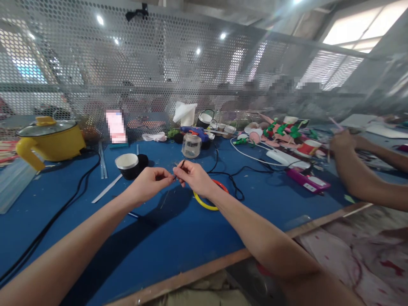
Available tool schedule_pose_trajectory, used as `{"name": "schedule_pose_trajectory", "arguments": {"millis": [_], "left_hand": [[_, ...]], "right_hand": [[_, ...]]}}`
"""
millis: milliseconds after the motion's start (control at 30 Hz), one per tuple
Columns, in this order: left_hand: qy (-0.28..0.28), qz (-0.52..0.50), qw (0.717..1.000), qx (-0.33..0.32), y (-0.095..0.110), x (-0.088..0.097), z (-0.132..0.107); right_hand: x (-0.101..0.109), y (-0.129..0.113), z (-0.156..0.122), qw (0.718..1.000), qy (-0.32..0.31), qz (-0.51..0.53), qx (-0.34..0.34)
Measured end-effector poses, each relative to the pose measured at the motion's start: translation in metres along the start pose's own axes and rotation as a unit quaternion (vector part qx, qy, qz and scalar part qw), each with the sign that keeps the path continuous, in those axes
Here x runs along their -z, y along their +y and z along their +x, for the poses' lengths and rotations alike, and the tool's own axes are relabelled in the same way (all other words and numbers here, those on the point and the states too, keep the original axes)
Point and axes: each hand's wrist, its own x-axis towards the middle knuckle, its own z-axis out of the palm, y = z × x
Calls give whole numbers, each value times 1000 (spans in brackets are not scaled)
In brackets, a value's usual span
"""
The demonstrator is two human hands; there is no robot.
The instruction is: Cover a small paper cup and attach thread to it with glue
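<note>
My left hand (152,183) and my right hand (195,178) meet above the blue table, fingertips pinched close together. Between them is a thin dark piece (174,176), too small to name. Just left of my left hand stands a black cup with a white inside (126,165), a dark ball of yarn-like stuff (143,161) against it. Beyond my fingers is a clear glass jar (191,147). Under my right wrist lies a red and yellow ring (206,205), partly hidden by the arm.
A yellow electric pot (52,140) stands at the far left, its black cord running forward. Behind the jar lies a blue glue gun (195,131). A purple box (307,181), a white power strip (287,159) and cords lie right. A co-worker's hands (344,142) are at the right edge.
</note>
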Motion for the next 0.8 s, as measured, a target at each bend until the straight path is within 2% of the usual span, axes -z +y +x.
{"name": "schedule_pose_trajectory", "arguments": {"millis": [167, 433, 533, 667, 800], "left_hand": [[17, 75, 996, -34, 0, 1, 1], [60, 84, 994, -26, -1, -6, -2], [59, 48, 997, -19, -1, -7, -2], [22, -43, 999, 22, 2, -5, -2], [13, -68, 997, 36, 3, -2, -2]], "right_hand": [[0, -2, -1, 999, -4, -42, 13], [-5, -7, -4, 988, 52, -143, 6], [-6, -8, -5, 995, 33, -98, -5], [-2, -7, -4, 999, -39, 30, -7], [1, -5, -2, 998, -48, 25, -16]]}}
